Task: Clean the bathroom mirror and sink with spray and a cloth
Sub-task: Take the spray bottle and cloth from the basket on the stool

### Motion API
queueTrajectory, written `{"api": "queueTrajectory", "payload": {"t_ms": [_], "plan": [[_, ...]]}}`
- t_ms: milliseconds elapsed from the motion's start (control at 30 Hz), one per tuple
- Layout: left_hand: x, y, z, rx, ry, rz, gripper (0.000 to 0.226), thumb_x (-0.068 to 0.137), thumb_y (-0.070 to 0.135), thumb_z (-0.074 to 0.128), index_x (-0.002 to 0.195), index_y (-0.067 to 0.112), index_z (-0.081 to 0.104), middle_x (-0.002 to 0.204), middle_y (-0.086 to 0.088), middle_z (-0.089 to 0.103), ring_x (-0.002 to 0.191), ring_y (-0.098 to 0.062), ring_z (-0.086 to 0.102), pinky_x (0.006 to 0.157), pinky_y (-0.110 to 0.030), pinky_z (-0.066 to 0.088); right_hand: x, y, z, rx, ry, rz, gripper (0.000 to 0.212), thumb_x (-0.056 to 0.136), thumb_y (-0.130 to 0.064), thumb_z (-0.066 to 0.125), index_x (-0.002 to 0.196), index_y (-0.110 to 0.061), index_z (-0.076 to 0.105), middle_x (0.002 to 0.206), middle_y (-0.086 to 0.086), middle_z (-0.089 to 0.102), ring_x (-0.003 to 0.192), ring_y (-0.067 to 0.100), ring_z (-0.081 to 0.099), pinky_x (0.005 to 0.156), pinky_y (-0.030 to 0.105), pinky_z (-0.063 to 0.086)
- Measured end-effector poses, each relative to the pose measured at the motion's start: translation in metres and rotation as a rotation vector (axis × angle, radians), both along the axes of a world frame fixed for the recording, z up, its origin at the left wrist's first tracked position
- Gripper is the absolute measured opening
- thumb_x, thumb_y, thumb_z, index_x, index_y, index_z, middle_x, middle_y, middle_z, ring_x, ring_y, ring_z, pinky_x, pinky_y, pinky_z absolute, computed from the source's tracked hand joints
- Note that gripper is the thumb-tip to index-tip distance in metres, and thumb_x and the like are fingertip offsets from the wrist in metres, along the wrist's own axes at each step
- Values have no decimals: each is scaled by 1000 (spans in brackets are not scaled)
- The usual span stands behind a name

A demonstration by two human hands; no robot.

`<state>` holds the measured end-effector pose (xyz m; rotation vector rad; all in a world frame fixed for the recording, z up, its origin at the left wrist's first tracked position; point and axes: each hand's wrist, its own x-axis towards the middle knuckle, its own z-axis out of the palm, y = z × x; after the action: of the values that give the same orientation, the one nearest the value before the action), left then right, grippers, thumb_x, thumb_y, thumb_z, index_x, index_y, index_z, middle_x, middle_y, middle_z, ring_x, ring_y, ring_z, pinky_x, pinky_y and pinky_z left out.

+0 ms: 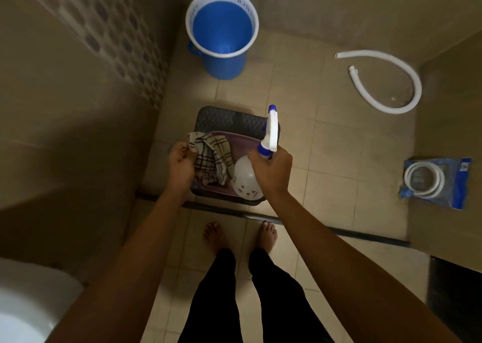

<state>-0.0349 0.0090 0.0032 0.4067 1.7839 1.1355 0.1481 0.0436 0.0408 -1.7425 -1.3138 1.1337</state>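
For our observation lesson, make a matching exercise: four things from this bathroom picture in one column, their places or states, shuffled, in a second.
Column one:
1. checked cloth
2. spray bottle
3. bucket
4. loose white hose

Column two:
A. curved on the floor tiles
B. held by the right hand
C. standing by the far wall
D. pinched by the left hand

Pairs: 1-D, 2-B, 3-C, 4-A

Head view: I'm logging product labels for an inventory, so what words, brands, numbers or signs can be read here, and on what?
Blue bucket: dark lettering on the inside of its white rim, too blurred to read.
Spray bottle, gripped by the right hand: dark marks on its white body, too small to read.
Blue hose packet: a white patch at its top corner, not legible.
No text reads clearly.
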Motion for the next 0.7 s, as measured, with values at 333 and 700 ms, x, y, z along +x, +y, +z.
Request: {"api": "queueTrajectory", "payload": {"t_ms": [333, 700], "plan": [[6, -4, 94, 148, -591, 64, 28, 93, 8, 40, 116, 3, 55, 114, -20, 61, 97, -28, 63, 77, -35, 55, -17, -4, 69, 118, -24, 200, 26, 79, -11, 76, 66, -18, 54, 58, -3, 56, 54, 11, 53, 54, 28, 45], [14, -16, 189, 233, -457, -284, 50, 77, -2, 68, 126, -2, 60, 120, -25, 66, 109, -33, 65, 97, -41, 52, -26, -18, 145, 289, -135, 341, 27, 79, -31, 76, 72, -11, 59, 64, -1, 62, 57, 10, 52, 53, 30, 40]]}}
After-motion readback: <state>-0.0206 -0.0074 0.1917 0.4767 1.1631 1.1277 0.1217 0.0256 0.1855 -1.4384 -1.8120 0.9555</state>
